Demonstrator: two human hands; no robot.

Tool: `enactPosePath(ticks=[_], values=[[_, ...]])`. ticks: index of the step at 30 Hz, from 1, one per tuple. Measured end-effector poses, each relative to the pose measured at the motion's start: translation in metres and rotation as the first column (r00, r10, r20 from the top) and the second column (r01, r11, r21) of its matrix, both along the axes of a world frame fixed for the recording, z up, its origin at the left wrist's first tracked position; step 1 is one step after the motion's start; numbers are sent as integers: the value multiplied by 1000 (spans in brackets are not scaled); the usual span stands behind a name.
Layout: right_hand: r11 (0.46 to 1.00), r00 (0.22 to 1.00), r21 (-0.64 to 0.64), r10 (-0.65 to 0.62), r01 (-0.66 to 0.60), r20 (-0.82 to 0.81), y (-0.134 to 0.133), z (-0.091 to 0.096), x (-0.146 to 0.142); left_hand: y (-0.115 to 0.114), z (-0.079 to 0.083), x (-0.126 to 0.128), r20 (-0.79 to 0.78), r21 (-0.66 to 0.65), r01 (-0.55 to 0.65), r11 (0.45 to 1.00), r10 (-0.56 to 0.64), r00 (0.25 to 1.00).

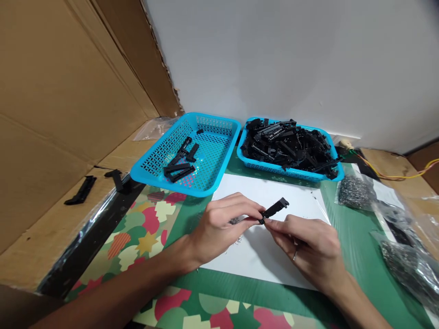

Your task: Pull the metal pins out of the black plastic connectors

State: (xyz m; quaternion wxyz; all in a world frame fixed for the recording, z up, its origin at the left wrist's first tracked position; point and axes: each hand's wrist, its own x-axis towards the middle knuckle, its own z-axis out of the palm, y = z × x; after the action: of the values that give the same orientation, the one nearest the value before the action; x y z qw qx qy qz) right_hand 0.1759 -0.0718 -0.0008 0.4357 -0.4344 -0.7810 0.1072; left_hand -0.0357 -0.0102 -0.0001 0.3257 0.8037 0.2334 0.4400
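Pinching a black part [276,208], left hand [219,224] faces right hand [313,237].

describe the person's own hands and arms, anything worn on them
The left hand and right hand are gloveless; no sleeve or watch shows on the left forearm or right forearm. A silvery glint at the right hand may be a ring.

Counted: one left hand [222,221], one right hand [310,244], one held black part [275,208], two black parts far left [82,191], two blue baskets [202,193], two clear bags [356,192].
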Motion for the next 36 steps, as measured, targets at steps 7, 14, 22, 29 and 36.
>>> enactPosePath(ticks=[7,14,22,29,36], values=[[994,993,100,-54,44,109,-2,-6,9,-2,-1,0,-6,-187,-25,982,24,1000],[992,979,126,-31,5,202,-5,-10,24,-2,3,1,-43,-400,12,916,-33,999],[989,932,144,-11,-44,361,0,-19,30,6,-6,-4,-243,5,83,997,-79,967],[999,953,-39,26,-15,301,5,-15,25,4,-13,-4,-327,175,36,984,23,945],[990,959,-136,11,29,283,9,-8,24,8,-21,-4,-314,158,48,986,5,949]])
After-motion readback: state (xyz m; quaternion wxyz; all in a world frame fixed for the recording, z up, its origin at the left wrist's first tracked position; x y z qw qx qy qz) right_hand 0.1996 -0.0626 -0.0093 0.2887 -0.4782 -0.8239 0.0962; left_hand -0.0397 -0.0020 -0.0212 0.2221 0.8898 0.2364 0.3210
